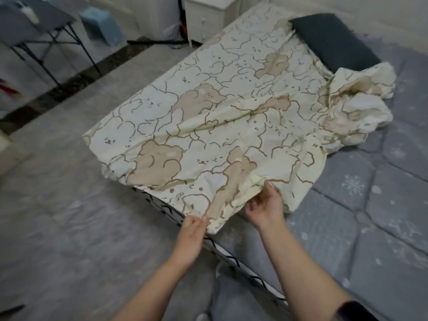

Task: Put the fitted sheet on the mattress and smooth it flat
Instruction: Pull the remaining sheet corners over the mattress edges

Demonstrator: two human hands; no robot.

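Observation:
A cream fitted sheet point(208, 117) printed with beige bears lies spread over the left half of a grey quilted mattress point(375, 228). Its right part is bunched in a heap point(356, 105) near the pillow. My left hand point(191, 237) pinches the sheet's near hem at the mattress's front edge. My right hand point(266, 207) grips a fold of the same hem a little to the right, palm turned up. The mattress's right half is bare, and its patterned side wall point(231, 253) shows below my hands.
A dark pillow point(333, 42) lies at the mattress's far end. A white nightstand point(208, 17) stands behind the bed. A folding table point(34, 26) and a blue stool point(104, 24) stand at far left. Grey tiled floor point(69, 216) runs along the left side.

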